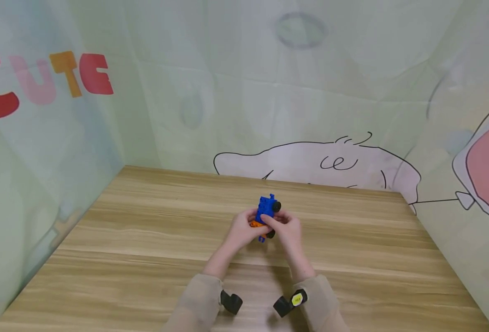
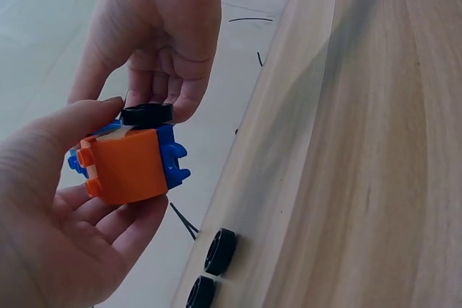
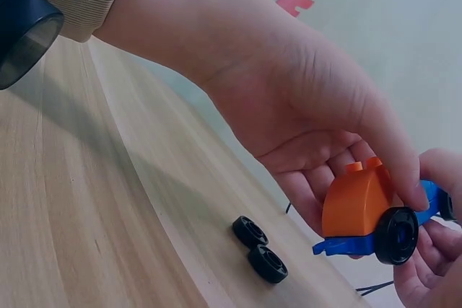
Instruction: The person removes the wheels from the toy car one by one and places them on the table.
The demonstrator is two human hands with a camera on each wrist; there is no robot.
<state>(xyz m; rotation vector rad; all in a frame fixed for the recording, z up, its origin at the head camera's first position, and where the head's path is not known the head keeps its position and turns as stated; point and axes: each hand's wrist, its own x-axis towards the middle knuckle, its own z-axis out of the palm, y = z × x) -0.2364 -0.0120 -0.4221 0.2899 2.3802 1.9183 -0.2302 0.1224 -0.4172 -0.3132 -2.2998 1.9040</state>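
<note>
A toy car point(image 1: 265, 210), with a blue base, an orange block and black wheels, is held above the table between both hands. My left hand point(image 1: 241, 228) grips it from the left, thumb on one side and fingers curled under the other. From the opposite side my right hand point(image 1: 291, 230) holds the car too, its thumb against the blue base. The left wrist view shows the rounded orange block point(image 2: 133, 167) and a wheel point(image 2: 146, 114) on the car's side. Another look at that wheel side comes in the right wrist view, where a mounted wheel point(image 3: 396, 236) faces the camera.
Two loose black wheels point(image 3: 250, 231) lie close together on the wooden table point(image 1: 144, 221); the head view does not show them. Printed cloth walls point(image 1: 169, 101) stand at the back and both sides.
</note>
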